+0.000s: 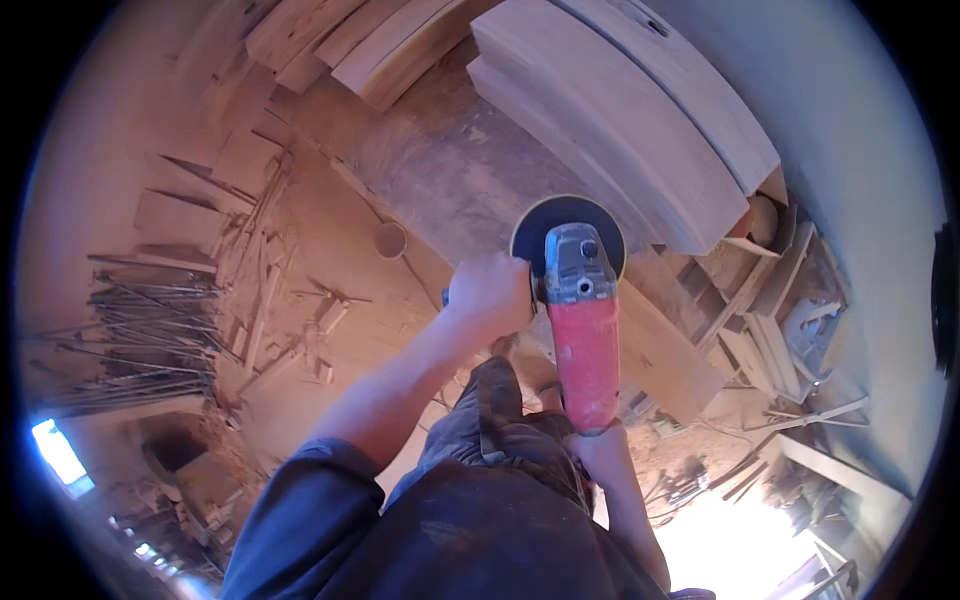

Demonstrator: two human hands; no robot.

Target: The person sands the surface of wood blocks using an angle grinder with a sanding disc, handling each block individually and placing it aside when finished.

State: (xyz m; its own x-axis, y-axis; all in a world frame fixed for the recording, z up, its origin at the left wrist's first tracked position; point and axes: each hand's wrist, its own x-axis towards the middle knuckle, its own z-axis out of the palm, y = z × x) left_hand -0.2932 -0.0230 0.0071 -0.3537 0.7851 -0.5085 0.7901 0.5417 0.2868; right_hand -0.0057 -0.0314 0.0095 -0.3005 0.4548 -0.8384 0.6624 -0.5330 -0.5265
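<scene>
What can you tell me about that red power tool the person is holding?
The angle grinder has a long red body, a grey, dusty gear head with a small knob and bolt on top, and a round dark disc at its front. It points away from the person, disc down on a pale wooden board. The left hand grips a side handle by the head; the right hand holds the rear end.

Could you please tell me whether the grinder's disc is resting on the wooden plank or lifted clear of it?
Cannot tell: the grinder, gripped by both hands, holds its disc over the plank, hiding any contact.
</scene>
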